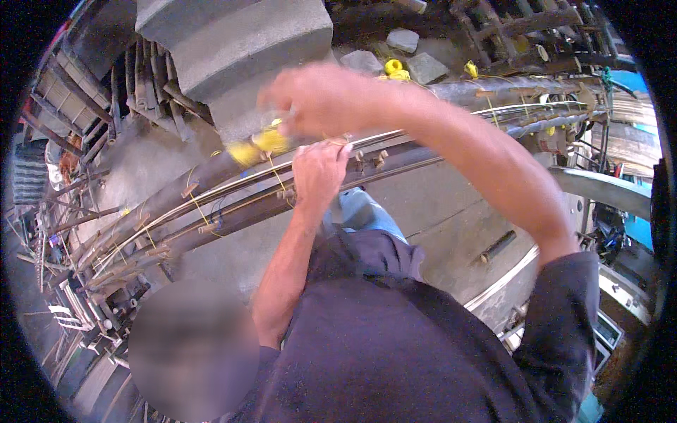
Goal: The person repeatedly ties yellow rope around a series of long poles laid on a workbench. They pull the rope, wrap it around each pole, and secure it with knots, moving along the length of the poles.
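**Rods [257, 171] at my left grip [321, 170]**

The rods lie lengthwise between dark poles [209, 172]. My left grip rests curled at them; whether it closes around them, I cannot tell. My right grip [293, 102] is blurred above, its state also unclear. I judge the rods light, springy and rather smooth, so better held together, close beside a tie [277, 171].

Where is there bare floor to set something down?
Floor left of the steps, beyond the long poles; and floor right of your jeans, before the short pole. Crowded: the poles around your left hand, right hand and yellow bundle.
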Demonstrator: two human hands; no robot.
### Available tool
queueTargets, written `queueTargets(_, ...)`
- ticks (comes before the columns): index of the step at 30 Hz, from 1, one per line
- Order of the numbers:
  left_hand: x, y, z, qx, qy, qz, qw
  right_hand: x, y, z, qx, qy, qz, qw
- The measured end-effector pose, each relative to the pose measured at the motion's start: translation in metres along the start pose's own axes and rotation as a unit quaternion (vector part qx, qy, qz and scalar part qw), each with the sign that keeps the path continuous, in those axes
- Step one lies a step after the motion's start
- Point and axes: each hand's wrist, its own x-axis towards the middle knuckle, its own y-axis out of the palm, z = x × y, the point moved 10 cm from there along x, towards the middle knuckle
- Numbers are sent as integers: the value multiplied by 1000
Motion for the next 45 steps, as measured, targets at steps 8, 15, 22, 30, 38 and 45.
queueTargets(8,0,-1,-2,11,-4,1,1000,-38,41,-123,396,163,-185,885)
queueTargets(15,2,-1,-14,47,3,27,999,-52,75,-160,-13,279,41,959)
queueTargets(22,5,-7,-8,36,-38,6,999,-33,101,-174,408,286,-52,865)
queueTargets(30,0,-6,-4,62,-25,-1,998,-49,54,-98,482,141,-156,850)
queueTargets(38,42,-11,-18,-319,-131,74,936,-127,172,-16,164,-36,-111,979)
queueTargets(45,135,67,76,-282,-258,156,911,-134,189,-16,76,-1,-8,997)
